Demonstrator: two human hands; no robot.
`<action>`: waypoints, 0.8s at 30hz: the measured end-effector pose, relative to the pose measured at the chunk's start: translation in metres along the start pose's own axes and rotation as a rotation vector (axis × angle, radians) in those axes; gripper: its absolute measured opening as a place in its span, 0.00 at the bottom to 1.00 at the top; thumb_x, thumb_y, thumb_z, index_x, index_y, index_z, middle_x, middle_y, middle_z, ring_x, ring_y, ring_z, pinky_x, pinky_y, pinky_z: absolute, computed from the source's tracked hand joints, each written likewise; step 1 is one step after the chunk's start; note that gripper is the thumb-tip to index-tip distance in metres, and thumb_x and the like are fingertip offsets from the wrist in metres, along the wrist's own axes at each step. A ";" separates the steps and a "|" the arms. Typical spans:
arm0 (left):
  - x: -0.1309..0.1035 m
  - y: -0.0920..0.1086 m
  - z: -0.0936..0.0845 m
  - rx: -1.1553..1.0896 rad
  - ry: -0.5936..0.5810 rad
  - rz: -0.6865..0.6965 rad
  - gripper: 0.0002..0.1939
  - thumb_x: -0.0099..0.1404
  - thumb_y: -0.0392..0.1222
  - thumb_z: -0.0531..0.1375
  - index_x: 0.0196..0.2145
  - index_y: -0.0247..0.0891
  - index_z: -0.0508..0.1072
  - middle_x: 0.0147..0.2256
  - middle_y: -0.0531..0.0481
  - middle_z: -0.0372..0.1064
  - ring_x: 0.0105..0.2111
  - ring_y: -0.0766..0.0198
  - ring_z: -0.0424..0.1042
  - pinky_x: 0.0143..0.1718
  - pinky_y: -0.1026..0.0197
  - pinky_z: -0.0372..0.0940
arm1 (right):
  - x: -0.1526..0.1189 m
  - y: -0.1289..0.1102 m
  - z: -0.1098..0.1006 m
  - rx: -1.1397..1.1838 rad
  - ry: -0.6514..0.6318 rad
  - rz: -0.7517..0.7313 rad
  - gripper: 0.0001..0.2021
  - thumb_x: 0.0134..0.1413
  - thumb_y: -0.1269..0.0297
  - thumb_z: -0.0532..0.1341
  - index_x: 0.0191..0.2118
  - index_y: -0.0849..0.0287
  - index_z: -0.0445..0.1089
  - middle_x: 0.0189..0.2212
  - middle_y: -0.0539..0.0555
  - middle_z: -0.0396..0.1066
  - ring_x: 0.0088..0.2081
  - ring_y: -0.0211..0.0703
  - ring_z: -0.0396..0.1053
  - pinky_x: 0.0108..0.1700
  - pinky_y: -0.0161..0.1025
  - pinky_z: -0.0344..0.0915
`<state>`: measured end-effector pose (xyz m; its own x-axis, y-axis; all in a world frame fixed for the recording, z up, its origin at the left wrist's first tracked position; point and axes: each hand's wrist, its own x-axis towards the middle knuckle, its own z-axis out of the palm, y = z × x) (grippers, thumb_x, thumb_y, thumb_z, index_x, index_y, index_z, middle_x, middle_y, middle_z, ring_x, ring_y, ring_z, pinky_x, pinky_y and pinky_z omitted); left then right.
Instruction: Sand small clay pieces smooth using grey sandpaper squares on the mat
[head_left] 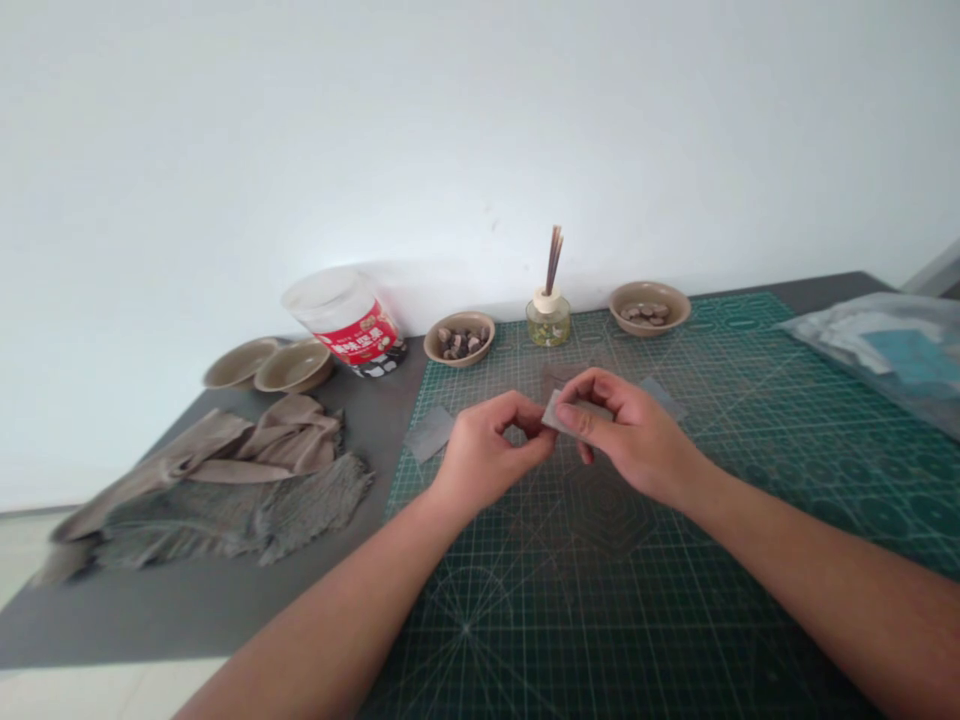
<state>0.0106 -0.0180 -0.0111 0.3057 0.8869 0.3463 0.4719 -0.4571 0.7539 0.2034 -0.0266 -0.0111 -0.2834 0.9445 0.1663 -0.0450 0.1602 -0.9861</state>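
In front of me, over the cutting mat [525, 580], my right hand [637, 430] grips a small folded grey piece of sandpaper [556, 412] between thumb and fingers. Its left end meets the fingertips of my left hand [491, 435]. Those fingers are pinched together, and whatever they hold is hidden or too small to make out. A flat grey sheet [430, 432], like sandpaper, lies just left of my left hand. Behind my right hand another blue-grey sheet [665, 397] is partly covered.
Along the wall stand a bowl of dark, chunky pieces [463, 342], a reed diffuser [549, 318] and a bowl of flat round pieces [646, 312]. Two bowls [292, 370], a red-labelled plastic tub [352, 325] and a crumpled cloth [232, 490] are left; a plastic bag [885, 345] is right.
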 end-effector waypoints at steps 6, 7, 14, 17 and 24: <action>-0.003 0.004 0.003 0.019 0.037 0.003 0.02 0.60 0.36 0.66 0.29 0.38 0.77 0.27 0.54 0.77 0.27 0.66 0.74 0.31 0.65 0.66 | -0.002 0.001 0.002 -0.292 0.101 -0.145 0.07 0.60 0.57 0.67 0.39 0.53 0.72 0.37 0.51 0.74 0.43 0.46 0.72 0.47 0.44 0.67; -0.003 0.003 0.004 0.001 0.050 0.004 0.02 0.60 0.37 0.66 0.30 0.38 0.77 0.28 0.53 0.77 0.28 0.66 0.75 0.31 0.65 0.66 | -0.002 0.000 0.002 -0.285 0.111 -0.139 0.07 0.60 0.57 0.67 0.39 0.53 0.72 0.37 0.51 0.74 0.43 0.46 0.72 0.46 0.43 0.67; -0.004 -0.006 0.007 -0.080 0.094 0.055 0.02 0.61 0.37 0.67 0.32 0.37 0.78 0.31 0.51 0.79 0.30 0.65 0.76 0.34 0.63 0.68 | 0.001 0.002 -0.001 -0.081 0.095 -0.043 0.11 0.58 0.55 0.68 0.41 0.55 0.71 0.38 0.51 0.73 0.23 0.33 0.64 0.24 0.35 0.60; -0.003 -0.004 0.007 -0.145 0.110 0.038 0.03 0.61 0.37 0.68 0.34 0.37 0.78 0.32 0.50 0.79 0.32 0.65 0.76 0.34 0.64 0.69 | 0.006 0.007 -0.006 -0.009 0.143 0.010 0.13 0.56 0.54 0.69 0.39 0.56 0.71 0.34 0.49 0.72 0.20 0.32 0.61 0.22 0.35 0.58; -0.002 0.003 0.005 -0.471 0.045 -0.020 0.07 0.63 0.37 0.68 0.36 0.35 0.74 0.31 0.49 0.76 0.31 0.66 0.76 0.33 0.64 0.70 | 0.007 0.004 -0.013 0.253 0.103 -0.017 0.13 0.55 0.59 0.69 0.46 0.55 0.75 0.42 0.53 0.75 0.36 0.40 0.71 0.34 0.38 0.67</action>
<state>0.0158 -0.0209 -0.0127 0.2595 0.9019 0.3453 0.0477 -0.3691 0.9282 0.2133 -0.0152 -0.0141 -0.1824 0.9684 0.1699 -0.2904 0.1121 -0.9503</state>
